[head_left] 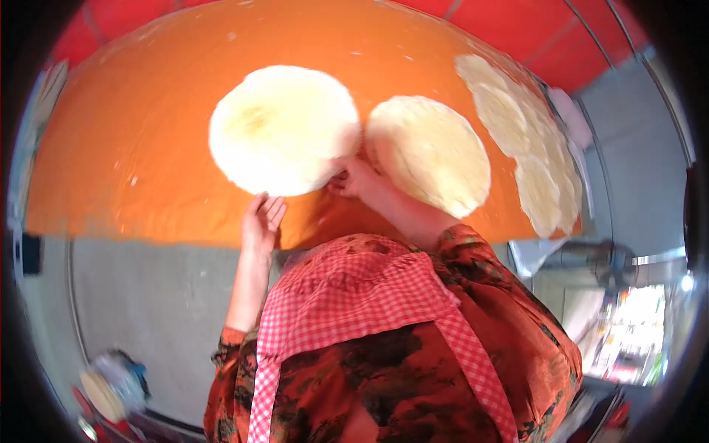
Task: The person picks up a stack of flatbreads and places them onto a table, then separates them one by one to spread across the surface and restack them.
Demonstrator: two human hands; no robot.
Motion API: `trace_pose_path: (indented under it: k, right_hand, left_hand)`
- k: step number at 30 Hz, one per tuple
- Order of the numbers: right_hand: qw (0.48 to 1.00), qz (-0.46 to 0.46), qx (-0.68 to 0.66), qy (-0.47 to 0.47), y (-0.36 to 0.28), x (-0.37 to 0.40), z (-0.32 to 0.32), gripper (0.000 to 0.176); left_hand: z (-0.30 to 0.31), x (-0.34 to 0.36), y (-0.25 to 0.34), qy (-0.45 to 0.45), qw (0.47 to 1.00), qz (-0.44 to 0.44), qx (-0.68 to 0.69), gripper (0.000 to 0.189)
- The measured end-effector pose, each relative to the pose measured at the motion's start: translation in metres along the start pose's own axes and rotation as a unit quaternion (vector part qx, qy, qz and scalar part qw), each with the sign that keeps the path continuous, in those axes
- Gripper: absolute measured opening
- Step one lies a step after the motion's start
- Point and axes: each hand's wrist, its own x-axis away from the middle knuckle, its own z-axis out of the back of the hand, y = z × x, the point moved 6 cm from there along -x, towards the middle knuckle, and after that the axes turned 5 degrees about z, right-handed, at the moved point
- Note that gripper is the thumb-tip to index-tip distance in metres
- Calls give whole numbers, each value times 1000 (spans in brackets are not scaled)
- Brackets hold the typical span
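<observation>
left hand point(262, 218) lies open at the near rim of the big dough round point(284, 129) on the orange table point(133, 148); right hand point(353, 177) bunches its fingers at that rim, beside a second round point(432, 151), whether pinching i cannot tell. such thin dough likely wants flat, even support, no tugging

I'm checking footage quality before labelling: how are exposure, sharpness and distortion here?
Head view: strong fisheye bend with black corners. The flatbread is blown out to near white. The orange cloth looks soft. The right hand at the flatbread's edge is fairly sharp. The clutter at the bottom is blurred.
</observation>
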Motion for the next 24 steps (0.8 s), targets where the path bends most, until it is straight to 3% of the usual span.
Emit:
trace_pose_path:
  k: [1, 4, 7, 9, 10, 11, 14, 16, 18, 19, 21, 22, 23, 24]
  right_hand:
    - [999, -29, 9, -15, 13, -10, 11, 27]
    - [995, -4, 60, -74, 10, 13, 11, 29]
    - [946, 121, 297, -33, -14, 65, 32, 28]
    - [816, 446, 368, 1, -59, 107, 52, 32]
    - [699, 517, 483, 102, -80, 129, 70, 35]
    - [554, 565, 579, 195, -94, 149, 84, 38]
    - [457, 526, 673, 247, -93, 128, 138, 39]
    - [530, 455, 678, 229, -85, 101, 170, 42]
    - [614, 377, 675, 160, -88, 97, 176, 40]
    - [648, 359, 656, 144, -96, 102, 178, 30]
    - [772, 418, 455, 147, -74, 46, 231, 24]
    - [774, 423, 449, 144, -77, 39, 239, 21]
    - [776, 427, 443, 142, -89, 47, 234, 19]
    - [723, 409, 540, 136, -103, 57, 232, 18]
  left_hand:
    - [1, 3, 0, -7, 1000, 1, -15, 25]
    - [1, 25, -4, 8, 998, 0, -63, 25]
    - [4, 42, -16, -20, 988, 64, -136, 24]
    - [-18, 54, -24, -54, 978, 92, -177, 23]
    - [-34, 55, -31, -84, 973, 100, -188, 23]
    - [-50, 55, -38, -113, 968, 107, -199, 23]
    - [-119, 60, -70, -181, 942, 113, -258, 23]
    - [-155, 45, -102, -249, 919, 98, -291, 22]
    - [-186, 29, -135, -309, 867, -15, -391, 24]
    - [-201, 24, -150, -313, 832, -74, -452, 26]
    - [-230, 24, -178, -308, 742, -190, -564, 29]
    - [-248, 33, -186, -312, 615, -345, -637, 34]
    - [-250, 33, -201, -292, 573, -367, -672, 35]
    - [-251, 32, -217, -270, 530, -388, -704, 37]
